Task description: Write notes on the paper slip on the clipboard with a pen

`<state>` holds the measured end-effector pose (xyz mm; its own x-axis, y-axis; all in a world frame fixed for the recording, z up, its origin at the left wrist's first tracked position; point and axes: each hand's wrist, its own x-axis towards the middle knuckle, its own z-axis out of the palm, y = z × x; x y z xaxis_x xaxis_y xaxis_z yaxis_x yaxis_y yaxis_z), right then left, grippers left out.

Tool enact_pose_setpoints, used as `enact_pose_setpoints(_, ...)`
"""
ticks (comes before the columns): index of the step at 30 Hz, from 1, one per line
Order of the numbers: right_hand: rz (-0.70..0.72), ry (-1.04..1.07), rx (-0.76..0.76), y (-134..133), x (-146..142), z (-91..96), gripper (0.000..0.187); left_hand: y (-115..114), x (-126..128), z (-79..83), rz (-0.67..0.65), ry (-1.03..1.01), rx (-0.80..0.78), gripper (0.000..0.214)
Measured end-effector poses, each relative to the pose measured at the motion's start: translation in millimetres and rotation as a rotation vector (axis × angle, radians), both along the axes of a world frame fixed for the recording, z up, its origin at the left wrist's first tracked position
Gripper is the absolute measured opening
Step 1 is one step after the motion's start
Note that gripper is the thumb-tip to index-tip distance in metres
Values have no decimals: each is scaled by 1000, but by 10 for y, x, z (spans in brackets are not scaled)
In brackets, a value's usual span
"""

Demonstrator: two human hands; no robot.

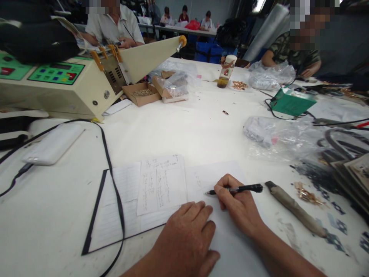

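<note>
My right hand (236,204) grips a black pen (243,189), its tip resting on the right page of an open notebook (121,200) on the white table (184,130). A loose sheet with handwritten notes (160,183) lies on the notebook's middle. My left hand (184,240) rests flat on the lower edge of the page, fingers stretched out, holding nothing.
A black strap (111,169) crosses the notebook. A beige machine with a green panel (57,82) stands at the left, a white power bank (53,144) before it. Cardboard boxes (142,93), a jar (226,71), plastic bags (276,138), a wrapped tool (294,207). People sit opposite.
</note>
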<state>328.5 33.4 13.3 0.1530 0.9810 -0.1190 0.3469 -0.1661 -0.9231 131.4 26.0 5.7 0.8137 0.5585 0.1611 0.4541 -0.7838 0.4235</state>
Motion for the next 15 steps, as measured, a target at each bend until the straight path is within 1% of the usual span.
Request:
enact_pose_setpoints(4, -6, 19, -13, 7, 7, 11, 28, -17, -3, 15, 8, -13, -8, 42)
enact_pose_setpoints(7, -15, 65, -15, 26, 9, 3, 26, -22, 2, 3, 17, -61, -11, 38)
enact_pose_setpoints(8, -20, 76, -8, 34, 10, -2, 26, -17, 11, 1, 24, -102, -16, 33)
enact_pose_setpoints(10, -29, 90, -1, 48, 10, -14, 25, 0, 39, 23, 11, -255, -25, 21)
enact_pose_setpoints(11, -33, 96, -1, 54, 10, -19, 24, 7, 57, 59, -17, -356, -37, 16)
enact_pose_setpoints(12, -37, 104, -4, 58, 12, -24, 24, 7, 74, 116, -74, -464, -58, 14)
enact_pose_setpoints(13, -40, 112, -8, 60, 14, -27, 23, -5, 90, 195, -138, -546, -108, 16)
enact_pose_setpoints(15, -41, 131, -8, 61, 20, -31, 22, -81, 106, 410, -278, -617, -251, 28)
